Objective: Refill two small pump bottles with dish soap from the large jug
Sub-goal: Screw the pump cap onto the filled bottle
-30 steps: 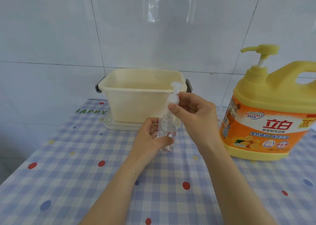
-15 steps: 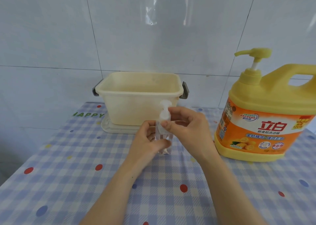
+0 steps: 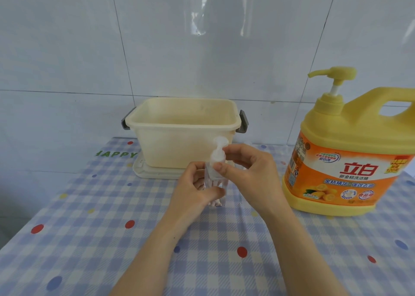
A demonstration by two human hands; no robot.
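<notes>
Small clear pump bottle (image 3: 214, 181) stands upright at the table's centre, on the checked tablecloth (image 3: 94, 228), just in front of the tub. Left hand (image 3: 195, 191) wraps round the bottle body, thumb across the front, fingers curled behind it. Right hand (image 3: 249, 174) pinches the white pump top (image 3: 218, 154) at its collar, thumb in front, other fingers curled round the far side; nozzle head sticks up above the fingers. Bottle looks see-through, liquid level cannot tell. Large yellow jug (image 3: 350, 152) with orange label stands upright at the right, well apart from the hands, its yellow pump (image 3: 334, 76) on top with the spout pointing left, handle toward the right edge. Cream plastic tub (image 3: 184, 134) with grey side clips sits on a flat white lid (image 3: 152, 172) against the white tiled wall (image 3: 67, 48). Tablecloth has red, blue and yellow dots and green "HAPPY" lettering by the tub's left corner. Only one small bottle in view.
</notes>
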